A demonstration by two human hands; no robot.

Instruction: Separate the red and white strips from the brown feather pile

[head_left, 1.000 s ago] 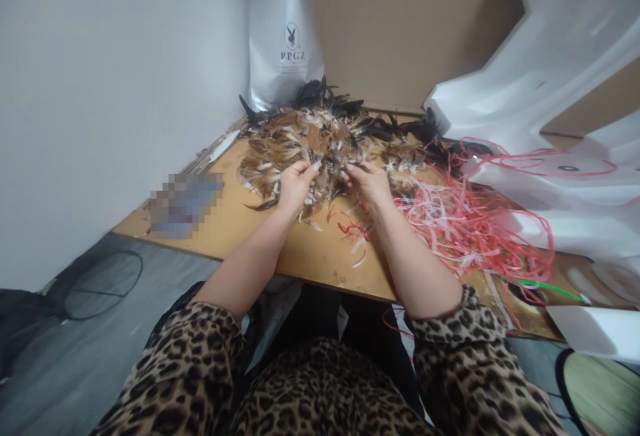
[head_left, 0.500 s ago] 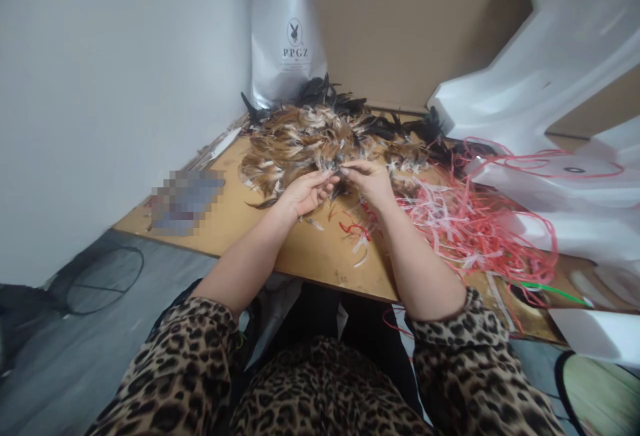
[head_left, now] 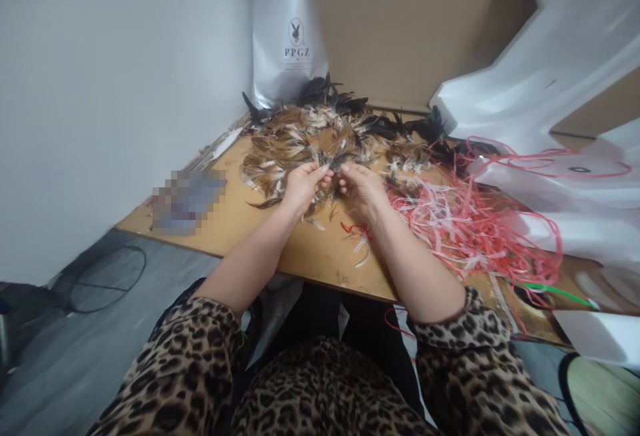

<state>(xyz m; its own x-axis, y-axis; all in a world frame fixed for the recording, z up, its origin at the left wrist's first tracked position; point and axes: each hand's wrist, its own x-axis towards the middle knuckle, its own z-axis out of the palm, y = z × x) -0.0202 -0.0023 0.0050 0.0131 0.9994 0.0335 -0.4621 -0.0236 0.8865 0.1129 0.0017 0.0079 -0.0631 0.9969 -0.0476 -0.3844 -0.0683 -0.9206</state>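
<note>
My left hand (head_left: 304, 188) and my right hand (head_left: 365, 191) face each other over the table's middle, a small gap between their fingertips. Both are closed in a pinch, thumbs uppermost. A dark, curved feather (head_left: 345, 159) shows between the fingertips, and both hands appear to grip it; its ends are hard to make out. Just beyond lies a wide heap of brown and cream feathers (head_left: 295, 136), with black feathers (head_left: 320, 91) along its back. Right of my right hand is a tangle of red and white strips (head_left: 470, 223).
A silver-white bag (head_left: 285, 29) stands behind the heap against the wall. White curved sheets (head_left: 505, 99) crowd the right side. A blurred-out flat item (head_left: 187, 203) lies on the left of the wooden table (head_left: 250, 229). Short red scraps (head_left: 354, 228) lie near the front.
My fingertips have moved slightly apart from nearly touching. My left hand has turned with its back more upward, and the right fingers have curled below the thumb. The dark feather shows more clearly.
</note>
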